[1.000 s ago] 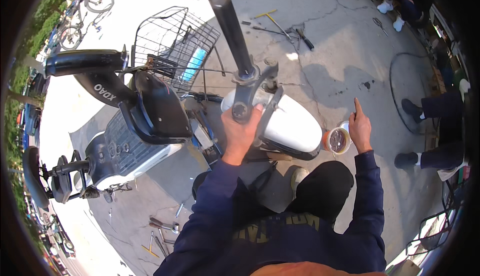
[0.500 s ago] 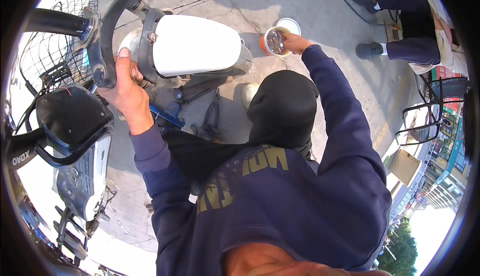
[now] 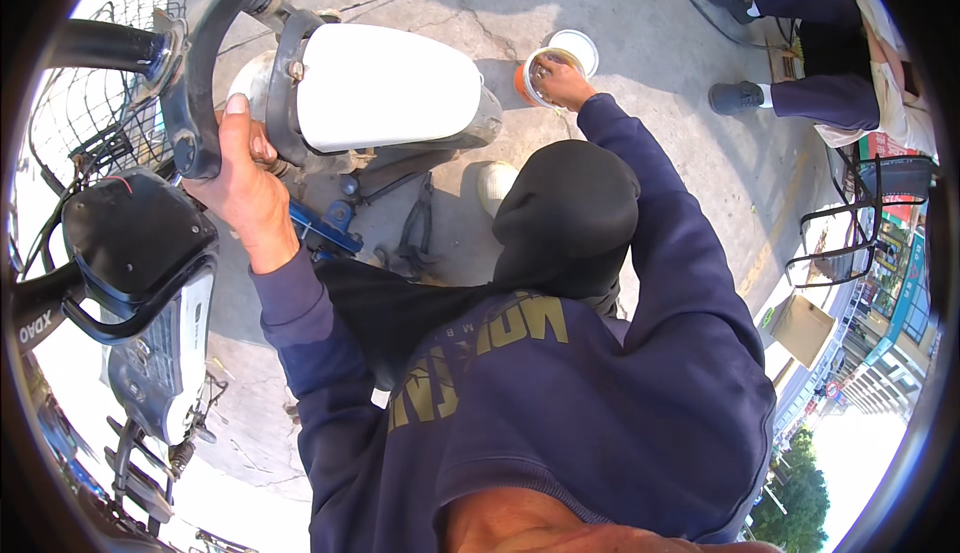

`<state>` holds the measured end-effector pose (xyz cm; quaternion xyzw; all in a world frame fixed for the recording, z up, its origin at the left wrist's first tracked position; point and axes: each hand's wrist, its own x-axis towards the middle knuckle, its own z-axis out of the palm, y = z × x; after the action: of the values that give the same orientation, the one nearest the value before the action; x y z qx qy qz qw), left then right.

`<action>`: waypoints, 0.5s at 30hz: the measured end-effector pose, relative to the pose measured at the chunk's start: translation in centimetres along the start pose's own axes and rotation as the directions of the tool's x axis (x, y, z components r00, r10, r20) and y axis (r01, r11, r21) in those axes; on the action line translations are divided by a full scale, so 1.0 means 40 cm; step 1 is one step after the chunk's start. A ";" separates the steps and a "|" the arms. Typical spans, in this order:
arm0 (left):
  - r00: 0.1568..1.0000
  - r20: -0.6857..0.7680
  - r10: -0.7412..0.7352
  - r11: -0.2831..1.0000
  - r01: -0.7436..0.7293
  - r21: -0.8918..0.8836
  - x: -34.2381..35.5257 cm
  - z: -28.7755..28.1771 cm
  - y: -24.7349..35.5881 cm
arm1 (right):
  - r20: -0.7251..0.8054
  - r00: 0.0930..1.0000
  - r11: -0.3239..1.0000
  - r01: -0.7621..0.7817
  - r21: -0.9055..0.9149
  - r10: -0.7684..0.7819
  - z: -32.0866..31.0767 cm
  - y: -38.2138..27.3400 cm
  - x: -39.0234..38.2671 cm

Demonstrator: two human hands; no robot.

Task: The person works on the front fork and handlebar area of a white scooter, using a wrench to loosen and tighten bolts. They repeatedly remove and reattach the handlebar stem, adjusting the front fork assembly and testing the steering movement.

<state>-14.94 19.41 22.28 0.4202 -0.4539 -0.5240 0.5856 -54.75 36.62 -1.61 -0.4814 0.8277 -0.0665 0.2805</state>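
Observation:
On the left, my left hand (image 3: 245, 188) is closed round the dark front fork (image 3: 205, 63) of a two-wheeler, its thumb laid along the fork leg. Right beside it a white mudguard (image 3: 390, 88) covers the front wheel (image 3: 487, 118). My right hand (image 3: 565, 85) reaches into an orange tub (image 3: 522, 81) on the ground, fingers bent down inside the rim. What those fingers hold, if anything, is hidden. A round white lid (image 3: 578, 51) lies against the tub's far right side.
A blue jack-like tool (image 3: 330, 228) and dark long-handled pliers (image 3: 415, 228) lie on the concrete before my knees. At far left are a wire basket (image 3: 85, 103) and another two-wheeler (image 3: 160, 353). A person (image 3: 820, 98) sits at upper right, near a black metal rack (image 3: 845, 223).
My right hand has shifted slightly left and up within the tub. The fork and my left hand sit a little further left in the picture.

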 end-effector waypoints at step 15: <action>1.000 -0.019 0.014 1.000 -0.014 0.002 0.005 -0.031 -0.019 | 0.131 0.936 -0.272 -0.226 0.935 -0.326 -0.277 -0.203 -0.165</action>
<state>-13.91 19.16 21.28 0.4227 -0.4515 -0.5155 0.5931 -51.91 36.07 13.36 -0.1023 0.3559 -0.6262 0.6861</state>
